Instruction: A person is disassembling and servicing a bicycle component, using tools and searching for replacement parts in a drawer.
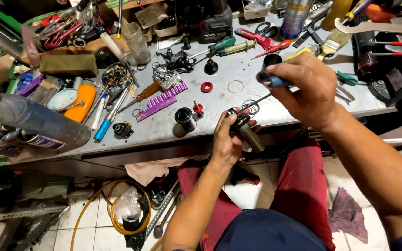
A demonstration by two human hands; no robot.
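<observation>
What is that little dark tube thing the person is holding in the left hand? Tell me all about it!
The small cylinder looks like dark, worn metal, greyish along its body with a black, chunkier cap at its upper end. It sits tilted, cap end up toward the bench, lower end pointing down over the person's lap. The left hand wraps around it from below. The thin shaft of a blue-handled tool, held in the right hand, pokes into its cap end. It hangs just before the grey workbench edge.

You are finding bare desk [238,100] only between the red ring [206,87] and your hands; the black cup [185,119] and purple comb block [161,101] are crowding the left, brushes [330,46] blocking the far right.
</observation>
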